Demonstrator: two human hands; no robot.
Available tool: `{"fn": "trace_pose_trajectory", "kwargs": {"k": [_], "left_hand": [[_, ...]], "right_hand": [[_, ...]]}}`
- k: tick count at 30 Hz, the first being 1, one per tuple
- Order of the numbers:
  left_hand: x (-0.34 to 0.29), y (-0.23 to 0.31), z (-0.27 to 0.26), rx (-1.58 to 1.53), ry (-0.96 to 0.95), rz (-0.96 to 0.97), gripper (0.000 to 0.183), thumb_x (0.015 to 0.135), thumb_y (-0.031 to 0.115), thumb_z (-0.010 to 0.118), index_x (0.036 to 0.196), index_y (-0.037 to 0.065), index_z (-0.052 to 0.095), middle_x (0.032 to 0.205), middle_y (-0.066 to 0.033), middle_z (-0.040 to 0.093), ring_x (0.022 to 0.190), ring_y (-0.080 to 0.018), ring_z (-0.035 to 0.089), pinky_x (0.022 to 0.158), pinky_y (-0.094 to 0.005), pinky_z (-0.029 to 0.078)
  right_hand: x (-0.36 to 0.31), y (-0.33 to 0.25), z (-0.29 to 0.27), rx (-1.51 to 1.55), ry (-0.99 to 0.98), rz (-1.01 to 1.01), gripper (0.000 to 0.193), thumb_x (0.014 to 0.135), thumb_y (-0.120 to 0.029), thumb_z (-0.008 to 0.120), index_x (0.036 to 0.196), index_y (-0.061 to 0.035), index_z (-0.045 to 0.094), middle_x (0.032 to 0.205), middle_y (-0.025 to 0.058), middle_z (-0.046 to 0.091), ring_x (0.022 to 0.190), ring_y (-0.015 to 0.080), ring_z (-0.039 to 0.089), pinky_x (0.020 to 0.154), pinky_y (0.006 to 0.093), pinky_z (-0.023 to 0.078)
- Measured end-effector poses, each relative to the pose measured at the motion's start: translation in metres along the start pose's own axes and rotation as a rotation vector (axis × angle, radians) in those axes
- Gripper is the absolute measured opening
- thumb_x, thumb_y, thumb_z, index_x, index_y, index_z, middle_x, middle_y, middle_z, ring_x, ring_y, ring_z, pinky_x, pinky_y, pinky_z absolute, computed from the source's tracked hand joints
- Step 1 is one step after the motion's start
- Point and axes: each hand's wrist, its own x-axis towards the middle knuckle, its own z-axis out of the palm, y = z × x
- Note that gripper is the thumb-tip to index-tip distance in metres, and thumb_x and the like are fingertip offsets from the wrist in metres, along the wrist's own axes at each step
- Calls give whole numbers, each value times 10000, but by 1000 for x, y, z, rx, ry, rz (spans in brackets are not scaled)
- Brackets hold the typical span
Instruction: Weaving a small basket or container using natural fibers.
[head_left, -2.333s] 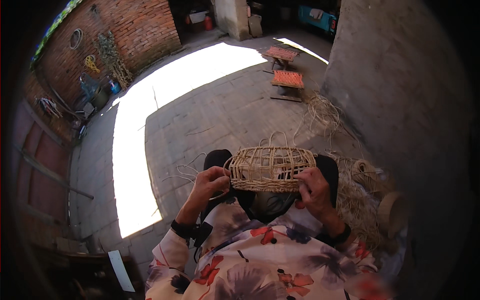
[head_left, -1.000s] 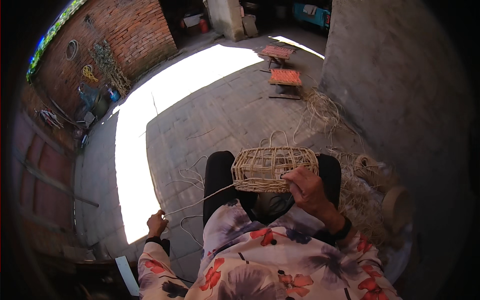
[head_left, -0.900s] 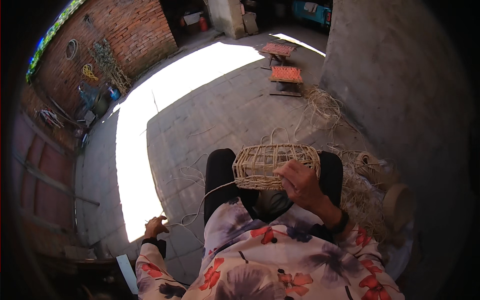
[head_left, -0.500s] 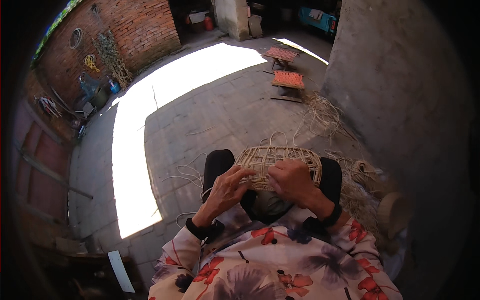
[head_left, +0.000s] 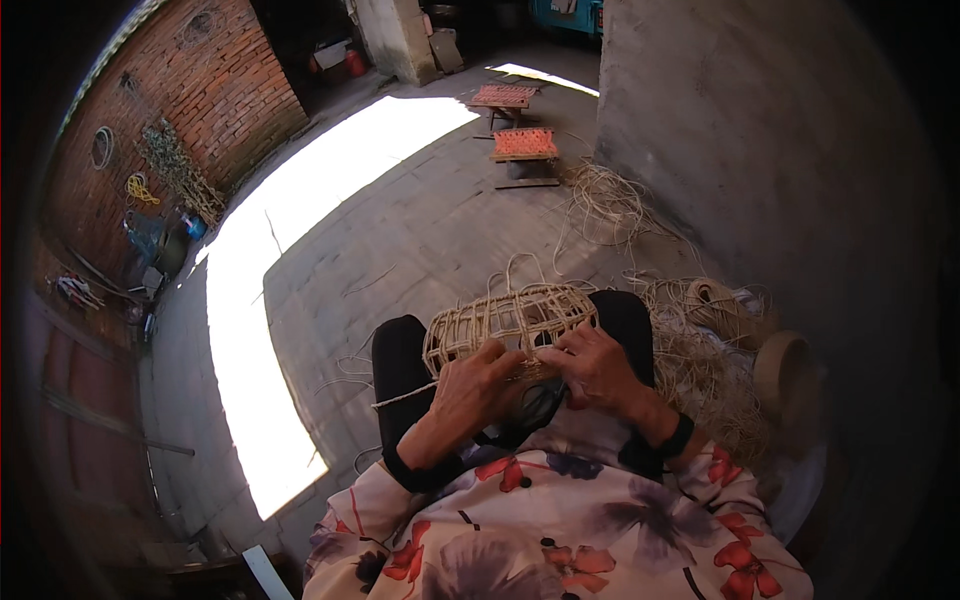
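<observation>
An open-mesh woven basket (head_left: 480, 318) of tan cord lies across my lap between my knees. My left hand (head_left: 478, 388) is closed at the basket's near edge, its fingers bent and pressed together on the cord there. Just to the right, my right hand (head_left: 598, 368) grips the same near edge, thumb and fingers pinched on the weave. The two sets of fingertips almost meet. One loose cord end (head_left: 405, 396) sticks out leftward past my left hand, and another loop rises from the far side. My fingers hide the exact strands.
Beside my right knee lies a heap of loose cord (head_left: 700, 370) with a cord roll (head_left: 712, 300) and a tan round object (head_left: 783, 365). More tangled cord (head_left: 605, 205) is ahead by the grey wall (head_left: 760, 150). Two low stools (head_left: 524, 145) with red woven seats stand beyond.
My view has swung to the right. My left hand has gone from stretched fingers to a closed grip, while my right hand has loosened from a fist to a pinch. The basket has turned slightly.
</observation>
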Motion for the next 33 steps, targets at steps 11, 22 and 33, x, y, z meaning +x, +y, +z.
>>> {"fn": "trace_pose_trajectory", "kwargs": {"k": [11, 22, 33], "left_hand": [[-64, -19, -21, 31, 95, -363, 220, 854, 131, 726, 1031, 30, 643, 858, -136, 676, 767, -297, 694, 690, -393, 538], [-103, -57, -39, -12, 142, -382, 104, 836, 94, 722, 911, 23, 737, 863, -147, 635, 812, -332, 649, 734, -403, 519], [-111, -60, -57, -553, 204, -830, 123, 911, 110, 664, 976, 8, 689, 879, -82, 692, 781, -184, 690, 726, -296, 560]], "right_hand": [[-34, 27, 9, 269, 206, 303, 352, 718, 80, 562, 1035, -55, 636, 972, 129, 617, 939, 338, 603, 828, 414, 495], [15, -20, 6, 136, 251, 77, 310, 715, 26, 643, 1013, -58, 661, 935, 97, 610, 884, 304, 606, 787, 399, 499], [45, -34, 41, 74, 108, -129, 186, 730, -65, 654, 916, -72, 648, 851, 80, 551, 829, 270, 571, 711, 406, 473]]}}
